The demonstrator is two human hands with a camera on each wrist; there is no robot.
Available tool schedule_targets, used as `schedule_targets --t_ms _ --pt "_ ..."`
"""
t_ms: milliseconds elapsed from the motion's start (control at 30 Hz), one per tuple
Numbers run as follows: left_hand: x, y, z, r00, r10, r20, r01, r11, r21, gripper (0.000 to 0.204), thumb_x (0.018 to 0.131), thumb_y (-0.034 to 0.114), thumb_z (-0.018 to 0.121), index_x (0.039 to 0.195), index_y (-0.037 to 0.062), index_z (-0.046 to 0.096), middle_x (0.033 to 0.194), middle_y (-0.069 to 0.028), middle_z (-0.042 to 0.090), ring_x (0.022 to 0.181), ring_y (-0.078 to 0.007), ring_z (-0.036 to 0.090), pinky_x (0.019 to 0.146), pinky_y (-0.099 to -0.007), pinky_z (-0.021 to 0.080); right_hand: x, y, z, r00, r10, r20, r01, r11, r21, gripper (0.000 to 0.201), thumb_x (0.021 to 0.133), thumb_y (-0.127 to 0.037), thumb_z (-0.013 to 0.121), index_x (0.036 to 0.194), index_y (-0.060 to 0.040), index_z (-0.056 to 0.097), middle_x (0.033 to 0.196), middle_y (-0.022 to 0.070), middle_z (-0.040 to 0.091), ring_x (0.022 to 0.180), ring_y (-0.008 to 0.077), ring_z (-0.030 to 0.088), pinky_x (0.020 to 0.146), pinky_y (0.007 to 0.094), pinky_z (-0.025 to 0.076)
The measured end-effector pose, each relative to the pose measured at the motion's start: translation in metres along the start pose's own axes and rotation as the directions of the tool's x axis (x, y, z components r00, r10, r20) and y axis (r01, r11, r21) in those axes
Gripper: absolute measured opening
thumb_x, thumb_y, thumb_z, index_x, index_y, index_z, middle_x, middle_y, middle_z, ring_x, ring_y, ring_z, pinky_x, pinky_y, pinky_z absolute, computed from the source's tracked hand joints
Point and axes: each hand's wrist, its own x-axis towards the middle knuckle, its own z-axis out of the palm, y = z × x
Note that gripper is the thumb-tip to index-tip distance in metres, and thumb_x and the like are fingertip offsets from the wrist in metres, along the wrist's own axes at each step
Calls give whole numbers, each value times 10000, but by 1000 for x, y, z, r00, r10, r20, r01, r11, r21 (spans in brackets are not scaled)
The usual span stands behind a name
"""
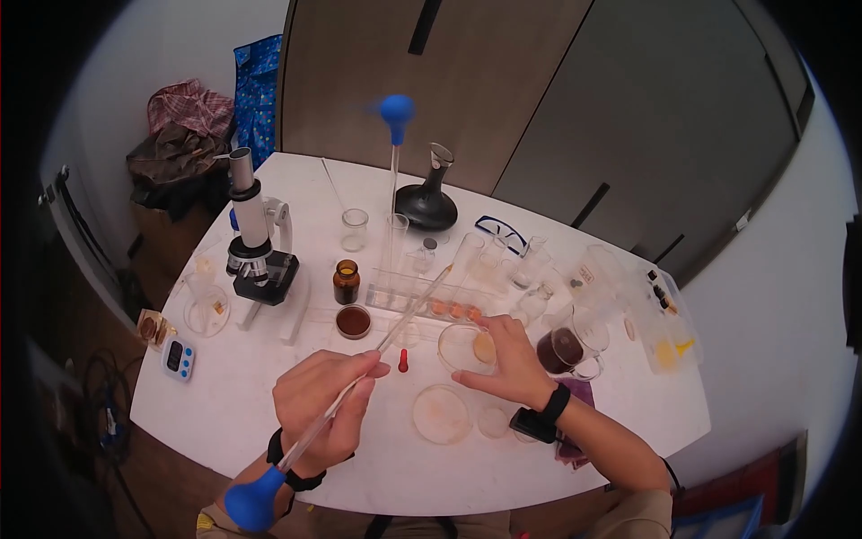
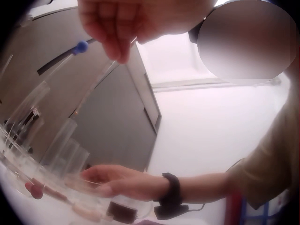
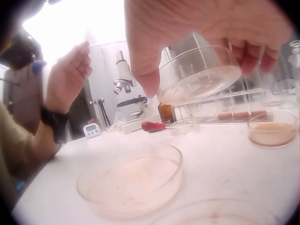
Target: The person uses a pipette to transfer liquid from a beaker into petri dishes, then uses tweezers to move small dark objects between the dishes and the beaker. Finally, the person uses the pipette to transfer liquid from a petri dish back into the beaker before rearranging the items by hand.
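Note:
My left hand (image 1: 316, 406) grips a long glass pipette (image 1: 409, 318) with a blue rubber bulb (image 1: 254, 501) at its lower left end; the tip points up and away over the tube rack. In my right hand (image 1: 516, 366) is a clear petri dish (image 3: 201, 86), pinched at its rim between thumb and fingers, tilted and raised above the table. A second clear petri dish (image 1: 442, 415) sits on the table below it. Close by, a small dish with tan contents (image 3: 272, 135) appears in the right wrist view.
A clear rack (image 1: 386, 296) with several tubes stands ahead, some holding pinkish liquid. Left of it are an amber bottle (image 1: 347, 284), a dish of brown matter (image 1: 354, 322) and a microscope (image 1: 260, 242). A small red-bulb dropper (image 1: 403, 361) lies mid-table. Rightward, a beaker of dark liquid (image 1: 560, 350).

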Motion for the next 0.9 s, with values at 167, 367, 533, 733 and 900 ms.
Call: schedule_targets --t_ms 167,367,533,733,900 --pt "-2 -6 -4 1000 -23 -9 23 1000 -12 210 822 -32 570 1008 -41 666 788 -151 721 678 -252 671 633 -312 517 16 -5 14 999 8 38 -6 999 -46 921 697 -471 795 1382 28 434 1262 257 509 1108 394 460 989 448 387" --pt "-5 -7 -9 1000 -13 9 13 1000 -13 237 790 -34 574 1007 -49 667 783 -156 722 674 -262 673 634 -320 526 20 -3 23 996 8 86 0 996 -84 994 702 -481 784 1446 33 372 1311 276 498 1100 395 459 994 452 376" --pt "-6 -7 -9 999 -7 33 7 1000 -15 251 760 -56 641 1008 -43 676 807 -132 731 679 -264 690 630 -322 545 19 0 26 995 25 101 -18 998 -67 975 704 -479 785 1428 40 390 1281 271 515 1090 393 462 976 454 381" --pt "-8 -6 -5 999 -18 39 18 1000 -14 232 777 -42 603 999 -51 671 789 -148 725 675 -264 680 633 -321 538 18 4 32 992 44 119 -31 994 -108 942 702 -462 813 1418 -3 408 1256 239 532 1079 386 471 975 451 378" --pt "-8 -5 -3 998 -27 50 27 1000 -2 215 806 -31 561 995 -56 660 772 -165 715 670 -269 670 636 -321 530 20 3 32 990 50 134 -33 992 -122 941 695 -465 798 1387 41 410 1272 252 503 1109 384 459 974 461 372"
